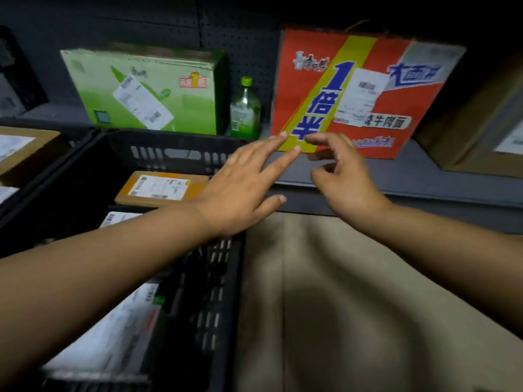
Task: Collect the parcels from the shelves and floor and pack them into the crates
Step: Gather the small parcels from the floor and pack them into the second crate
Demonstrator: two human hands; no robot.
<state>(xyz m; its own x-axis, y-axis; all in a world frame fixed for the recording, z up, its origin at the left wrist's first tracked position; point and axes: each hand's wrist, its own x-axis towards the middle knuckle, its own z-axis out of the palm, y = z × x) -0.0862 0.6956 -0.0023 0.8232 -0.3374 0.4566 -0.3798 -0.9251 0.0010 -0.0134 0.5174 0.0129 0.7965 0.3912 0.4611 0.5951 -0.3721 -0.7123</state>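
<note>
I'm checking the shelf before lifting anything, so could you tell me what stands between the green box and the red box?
In the head view, a green-capped plastic bottle stands upright on the shelf between the green box and the red box.

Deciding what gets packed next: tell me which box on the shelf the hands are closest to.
The red box, right of the green bottle. Both hands reach its lower left corner; the green box sits farther left.

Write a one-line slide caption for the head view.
Both hands, left and right, reach for the red box on the shelf beside a crate.
</note>
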